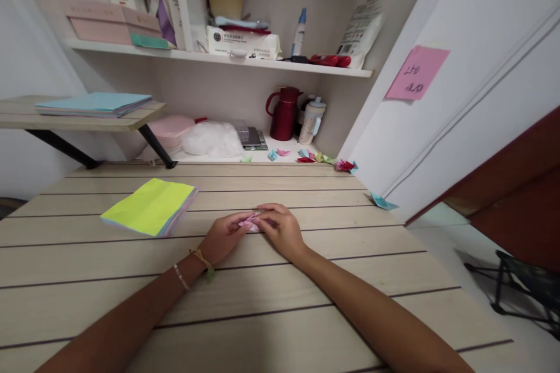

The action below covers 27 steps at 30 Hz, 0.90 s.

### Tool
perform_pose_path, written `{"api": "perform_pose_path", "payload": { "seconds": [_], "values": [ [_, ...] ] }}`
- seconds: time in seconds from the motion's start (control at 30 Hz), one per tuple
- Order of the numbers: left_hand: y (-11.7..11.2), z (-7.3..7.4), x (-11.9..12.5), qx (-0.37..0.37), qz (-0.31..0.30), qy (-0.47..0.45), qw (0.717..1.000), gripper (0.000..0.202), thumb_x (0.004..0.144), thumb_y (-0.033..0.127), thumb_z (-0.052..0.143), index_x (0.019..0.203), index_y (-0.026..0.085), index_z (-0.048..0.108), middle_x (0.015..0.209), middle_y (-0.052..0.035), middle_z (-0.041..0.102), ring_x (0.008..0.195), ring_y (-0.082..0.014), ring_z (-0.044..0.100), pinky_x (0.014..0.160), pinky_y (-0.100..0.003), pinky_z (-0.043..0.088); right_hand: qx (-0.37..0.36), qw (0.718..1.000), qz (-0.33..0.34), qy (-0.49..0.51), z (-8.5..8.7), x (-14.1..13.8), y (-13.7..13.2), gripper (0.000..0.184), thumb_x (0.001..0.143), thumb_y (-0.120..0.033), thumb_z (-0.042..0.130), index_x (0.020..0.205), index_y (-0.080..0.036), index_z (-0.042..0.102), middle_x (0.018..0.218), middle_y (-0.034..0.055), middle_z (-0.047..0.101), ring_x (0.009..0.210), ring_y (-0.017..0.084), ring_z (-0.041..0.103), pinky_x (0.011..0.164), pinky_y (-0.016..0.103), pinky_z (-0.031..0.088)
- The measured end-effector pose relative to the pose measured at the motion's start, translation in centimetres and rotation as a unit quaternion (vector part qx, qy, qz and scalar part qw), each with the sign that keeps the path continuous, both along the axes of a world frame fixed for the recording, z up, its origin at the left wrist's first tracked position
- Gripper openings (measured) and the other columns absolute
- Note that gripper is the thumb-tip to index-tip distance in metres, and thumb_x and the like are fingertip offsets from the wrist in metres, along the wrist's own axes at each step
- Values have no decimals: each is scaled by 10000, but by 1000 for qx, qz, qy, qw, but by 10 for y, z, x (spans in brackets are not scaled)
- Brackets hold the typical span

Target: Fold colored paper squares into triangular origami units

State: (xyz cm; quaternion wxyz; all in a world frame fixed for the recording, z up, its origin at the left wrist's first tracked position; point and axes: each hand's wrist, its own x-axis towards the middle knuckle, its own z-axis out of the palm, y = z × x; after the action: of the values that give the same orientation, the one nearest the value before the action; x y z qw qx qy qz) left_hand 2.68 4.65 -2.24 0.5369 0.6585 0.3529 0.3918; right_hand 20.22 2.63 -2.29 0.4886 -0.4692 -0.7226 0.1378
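A small folded piece of pink paper (250, 222) lies on the wooden table (306, 315), pinched between both hands. My left hand (224, 236) grips its left side with bent fingers; a bracelet circles that wrist. My right hand (282, 229) presses down on its right side, fingers curled over it. Most of the paper is hidden under the fingers. To the left lies a stack of coloured square paper (149, 207) with a yellow-green sheet on top.
Several small folded paper pieces (315, 157) lie along the table's far edge and one teal piece (384, 202) by the white door. A red jug (284, 113) and a white cup (312, 120) stand at the back. Shelves hang above. A pink note (417, 73) sticks to the door.
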Motion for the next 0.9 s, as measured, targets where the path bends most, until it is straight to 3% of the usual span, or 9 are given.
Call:
{"api": "perform_pose_path", "payload": {
  "seconds": [0.2, 0.33, 0.4, 0.5, 0.57, 0.67, 0.73, 0.8, 0.9],
  "values": [
    [4, 6, -1, -60, 41, -52, 996, 406, 688, 282, 663, 1070, 152, 616, 1080, -89, 661, 985, -225, 615, 892, -343, 473, -73, 989, 87, 90, 5, 7, 3, 323, 662, -302, 701, 971, -225, 652, 982, 58, 655, 907, 191, 608, 779, 302, 497],
    [3, 7, 0, -95, 53, -93, 990, 429, 691, 301, 664, 1073, 119, 595, 1110, -127, 639, 1013, -239, 598, 877, -351, 480, -144, 974, 105, 138, 1, 17, 8, 322, 681, -354, 671, 959, -193, 645, 900, 54, 682, 785, 183, 636, 710, 293, 509],
    [2, 8, -1, -60, 64, -76, 993, 409, 732, 322, 618, 1091, 131, 575, 1132, -129, 623, 1026, -240, 591, 875, -363, 480, -153, 976, 82, 131, -1, 23, 11, 310, 690, -384, 661, 924, -182, 660, 821, 48, 689, 703, 175, 629, 638, 270, 496],
    [2, 16, -12, 94, 126, 54, 986, 355, 767, 330, 565, 1087, 177, 579, 1140, -106, 615, 1062, -238, 564, 932, -378, 431, -136, 987, 9, 91, -1, 36, 19, 307, 696, -441, 643, 836, -170, 676, 676, 30, 670, 581, 155, 582, 531, 243, 437],
    [3, 24, -26, 230, 195, 189, 934, 339, 782, 325, 535, 1092, 196, 583, 1155, -96, 602, 1118, -246, 513, 1002, -394, 349, -125, 990, -40, 55, 1, 51, 26, 324, 700, -476, 625, 800, -172, 677, 663, 28, 666, 569, 155, 569, 521, 244, 415],
    [7, 33, -52, 347, 248, 383, 820, 429, 797, 334, 489, 1188, 159, 507, 1287, -140, 487, 1257, -287, 347, 1048, -448, 237, -115, 986, -121, -11, 0, 83, 39, 339, 718, -498, 591, 812, -186, 685, 712, 38, 684, 621, 177, 590, 574, 267, 422],
    [9, 35, -69, 332, 302, 513, 732, 503, 778, 360, 498, 1222, 127, 463, 1353, -193, 388, 1303, -361, 220, 1014, -536, 207, -114, 978, -168, -46, -3, 110, 46, 335, 754, -484, 546, 851, -199, 693, 767, 50, 697, 666, 190, 607, 618, 283, 430],
    [12, 35, -82, 266, 340, 613, 662, 562, 759, 381, 507, 1208, 48, 453, 1326, -281, 369, 1264, -447, 230, 935, -584, 257, -122, 964, -220, -81, -7, 138, 50, 318, 769, -452, 529, 896, -212, 695, 829, 65, 703, 717, 204, 621, 660, 296, 433],
    [16, 39, -92, 194, 275, 669, 663, 450, 801, 377, 425, 1073, 34, 533, 1117, -293, 534, 1070, -416, 481, 781, -489, 403, -133, 924, -338, -124, -15, 183, 47, 347, 776, -438, 504, 936, -196, 697, 830, 115, 700, 775, 245, 623, 688, 323, 428]
  ]
}}
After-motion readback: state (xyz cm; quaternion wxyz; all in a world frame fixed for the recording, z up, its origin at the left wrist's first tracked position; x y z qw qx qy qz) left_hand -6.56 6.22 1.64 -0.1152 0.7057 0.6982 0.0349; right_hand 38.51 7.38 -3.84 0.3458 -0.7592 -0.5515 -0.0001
